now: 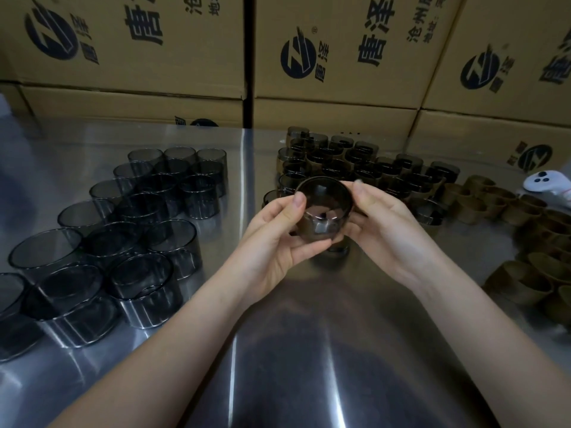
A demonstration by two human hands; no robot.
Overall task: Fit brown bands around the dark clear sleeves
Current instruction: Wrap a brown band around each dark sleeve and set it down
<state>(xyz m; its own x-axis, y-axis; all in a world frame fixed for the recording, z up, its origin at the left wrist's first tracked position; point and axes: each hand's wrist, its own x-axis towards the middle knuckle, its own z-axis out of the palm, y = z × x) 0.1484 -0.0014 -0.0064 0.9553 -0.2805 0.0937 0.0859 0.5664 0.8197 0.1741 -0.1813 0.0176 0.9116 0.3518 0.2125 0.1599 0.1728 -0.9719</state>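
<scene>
Both hands hold one dark clear sleeve (323,208) above the middle of the steel table (309,350), its open end tilted toward me. A brown band wraps the sleeve's lower part. My left hand (278,242) grips it from the left with the thumb on the rim. My right hand (383,223) grips it from the right, thumb on the rim too. Several bare dark sleeves (129,230) stand in rows on the left. Banded sleeves (355,168) are grouped behind my hands. Loose brown bands (509,230) lie in a heap on the right.
Stacked cardboard boxes (340,57) with dark printed logos wall off the back of the table. A white handheld controller (543,183) lies at the far right edge beside the bands.
</scene>
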